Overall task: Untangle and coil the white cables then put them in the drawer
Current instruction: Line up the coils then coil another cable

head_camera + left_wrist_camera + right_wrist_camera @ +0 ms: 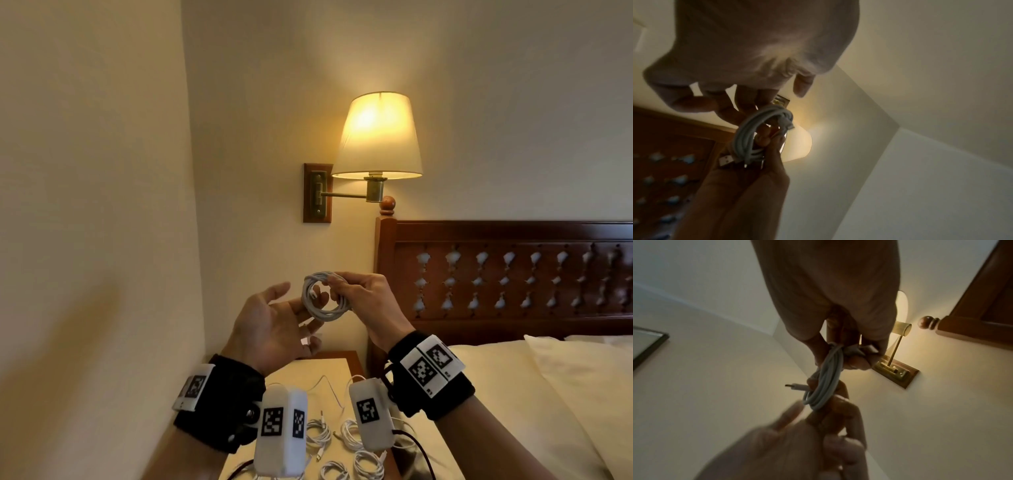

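A coiled white cable [322,301] is held up in front of the wall, above the nightstand [337,365]. My right hand [342,284] pinches the top right of the coil between thumb and fingers. My left hand [291,308] is palm-up beside it, its fingers loosely spread and touching the coil's lower left. In the right wrist view the coil [828,378] hangs from my right hand [849,350] and a plug end [795,385] sticks out leftward. In the left wrist view the coil [756,134] shows a USB plug [725,160]. No drawer is in view.
Several coiled white cables [368,462] lie on the nightstand below my wrists, with a loose cable [325,387] behind them. A lit wall lamp [376,137] hangs above. The wooden headboard [513,274] and bed [513,394] are on the right, and a wall stands close on the left.
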`<state>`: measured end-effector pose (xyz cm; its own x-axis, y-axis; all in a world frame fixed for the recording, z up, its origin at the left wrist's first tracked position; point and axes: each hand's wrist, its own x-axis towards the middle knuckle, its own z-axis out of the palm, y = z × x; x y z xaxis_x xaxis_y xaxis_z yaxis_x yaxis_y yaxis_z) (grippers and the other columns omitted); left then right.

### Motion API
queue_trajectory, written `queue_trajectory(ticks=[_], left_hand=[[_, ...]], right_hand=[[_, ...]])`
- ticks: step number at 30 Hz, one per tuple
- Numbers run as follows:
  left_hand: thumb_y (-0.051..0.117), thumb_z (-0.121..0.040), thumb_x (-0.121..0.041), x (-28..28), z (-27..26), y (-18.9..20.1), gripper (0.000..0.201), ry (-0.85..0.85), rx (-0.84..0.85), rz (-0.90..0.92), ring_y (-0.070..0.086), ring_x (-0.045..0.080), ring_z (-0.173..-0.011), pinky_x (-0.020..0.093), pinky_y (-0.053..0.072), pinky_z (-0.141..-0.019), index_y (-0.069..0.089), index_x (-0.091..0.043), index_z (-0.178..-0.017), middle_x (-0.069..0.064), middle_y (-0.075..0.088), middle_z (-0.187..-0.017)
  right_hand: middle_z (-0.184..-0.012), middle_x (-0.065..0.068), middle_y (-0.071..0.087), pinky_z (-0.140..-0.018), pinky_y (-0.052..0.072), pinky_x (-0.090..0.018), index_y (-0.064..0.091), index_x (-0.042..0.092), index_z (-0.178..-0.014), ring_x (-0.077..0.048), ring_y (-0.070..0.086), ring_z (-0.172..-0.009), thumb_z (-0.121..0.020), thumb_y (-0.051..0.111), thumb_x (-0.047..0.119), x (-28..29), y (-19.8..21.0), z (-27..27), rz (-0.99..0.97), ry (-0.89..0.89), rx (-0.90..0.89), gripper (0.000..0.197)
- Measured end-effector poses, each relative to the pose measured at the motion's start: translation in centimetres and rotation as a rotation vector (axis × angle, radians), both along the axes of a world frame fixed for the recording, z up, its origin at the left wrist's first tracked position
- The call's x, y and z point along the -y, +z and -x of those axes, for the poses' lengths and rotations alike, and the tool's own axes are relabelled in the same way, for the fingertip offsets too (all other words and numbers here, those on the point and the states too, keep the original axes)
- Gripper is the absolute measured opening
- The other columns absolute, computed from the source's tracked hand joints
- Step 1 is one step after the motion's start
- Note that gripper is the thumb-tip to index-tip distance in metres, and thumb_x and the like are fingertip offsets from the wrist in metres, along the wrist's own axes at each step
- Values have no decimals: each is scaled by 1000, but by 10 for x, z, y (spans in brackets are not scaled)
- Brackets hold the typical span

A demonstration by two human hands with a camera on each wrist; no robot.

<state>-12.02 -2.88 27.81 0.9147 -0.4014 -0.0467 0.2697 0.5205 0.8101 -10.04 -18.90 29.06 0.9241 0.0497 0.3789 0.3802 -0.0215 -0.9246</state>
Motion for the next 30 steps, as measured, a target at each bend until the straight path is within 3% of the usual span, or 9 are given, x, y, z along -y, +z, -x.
queue_trajectory(ticks=[3, 7, 10, 14, 16, 20, 23, 26, 30], left_hand=[[48, -93, -56, 6, -1, 3, 49, 139, 154, -301, 51, 22, -88, 36, 37, -69, 65, -10, -96, 8, 61, -92], [50, -100, -28, 4, 1, 10, 29, 279, 421, -682, 62, 22, -85, 35, 50, -75, 63, -3, -96, 10, 65, -88], [50, -100, -20, -1, -4, 11, 20, 425, 641, -934, 69, 19, -74, 29, 58, -59, 65, -6, -97, 8, 68, -86], [55, -96, -39, 6, -3, 8, 30, 865, 886, -1633, 60, 17, -68, 29, 47, -61, 66, -13, -86, 3, 67, -79], [49, -97, -43, 8, 1, 7, 32, 923, 907, -1822, 59, 20, -76, 28, 38, -60, 64, -16, -90, 3, 66, -86], [39, -100, -45, 2, 0, 5, 32, 904, 1093, -1823, 62, 18, -81, 30, 47, -64, 62, -22, -96, -3, 65, -87], [43, -99, -44, -9, -7, 4, 30, 866, 1246, -1739, 58, 15, -74, 32, 52, -65, 63, -22, -95, -6, 62, -82], [50, -97, -41, -17, -10, 5, 23, 843, 1404, -1594, 52, 12, -63, 31, 49, -56, 64, -23, -90, -11, 55, -71], [52, -96, -41, -23, -14, 4, 27, 748, 1395, -1372, 48, 9, -53, 23, 41, -52, 60, -23, -77, -13, 50, -60]], right_hand=[[-69, 0, 65, -69, 46, -29, 76, 24, -87, -14, 55, -70, -93, 63, 27, -1, -4, -1, 91, -64, 77, 15], [-72, 2, 65, -64, 47, -22, 73, 16, -98, -9, 57, -68, -96, 58, 29, -1, -7, 2, 219, -92, 149, 19], [-80, -4, 69, -67, 53, -24, 65, 12, -100, -12, 63, -71, -98, 55, 25, -5, -9, 6, 267, -71, 184, 16], [-85, -6, 69, -63, 53, -19, 58, 12, -102, -12, 66, -71, -97, 55, 22, -8, -8, 5, 343, -82, 209, 11], [-83, -3, 65, -62, 50, -19, 54, 15, -110, -10, 63, -70, -98, 51, 20, -10, -6, 4, 437, -95, 238, 13], [-87, 5, 58, -64, 46, -17, 46, 28, -133, -2, 54, -69, -102, 38, 16, -9, -5, 1, 644, -84, 445, 34], [-103, -3, 57, -72, 52, -27, 51, 29, -128, -14, 57, -84, -104, 37, 26, -3, -10, -8, 761, -90, 537, 28], [-95, -5, 52, -68, 52, -33, 51, 32, -131, -19, 54, -75, -104, 37, 24, 0, -13, -10, 855, -131, 581, 31], [-89, 0, 50, -59, 54, -33, 46, 33, -127, -18, 53, -65, -103, 35, 30, 3, -10, -7, 977, -219, 650, 26]])
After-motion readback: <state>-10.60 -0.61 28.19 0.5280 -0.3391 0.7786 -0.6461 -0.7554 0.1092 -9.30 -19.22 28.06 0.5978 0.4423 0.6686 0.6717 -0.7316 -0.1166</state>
